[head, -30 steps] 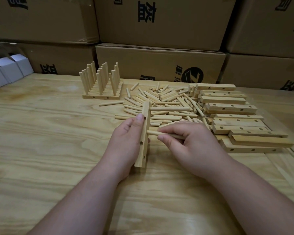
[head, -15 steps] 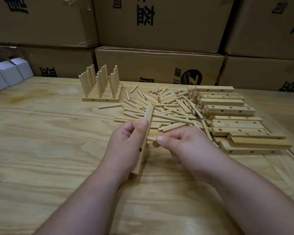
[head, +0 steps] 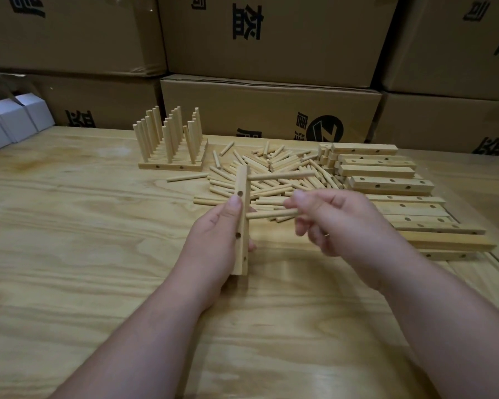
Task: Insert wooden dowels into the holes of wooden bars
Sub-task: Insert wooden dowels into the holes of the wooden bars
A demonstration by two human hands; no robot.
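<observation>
Stacked brown cardboard boxes [head: 271, 110] with black print wall off the far side of my pale plywood worktop [head: 84, 240]. To my right lies a spread of loose drilled wooden bars [head: 392, 184], some piled on one another. Between them and the middle is a heap of short round wooden dowels [head: 271, 174], lying crisscross. Left of the heap stands a block of finished bars with upright dowels [head: 170, 145], and at the far left edge sit small white cardboard boxes [head: 15, 116].

My left hand [head: 213, 246] grips a light wooden bar [head: 242, 220] held on end, thumb pressed on its front face just under the top hole, fingers curled behind. One long dowel [head: 281, 176] already sticks out of the bar's upper part toward the right. A second dowel [head: 271, 214] meets the bar lower down, beside my thumb; my right hand [head: 337, 226] pinches its free end between thumb and fingertips. How deep it sits in the bar I cannot tell. Both hands are above the worktop, just in front of the dowel heap.
</observation>
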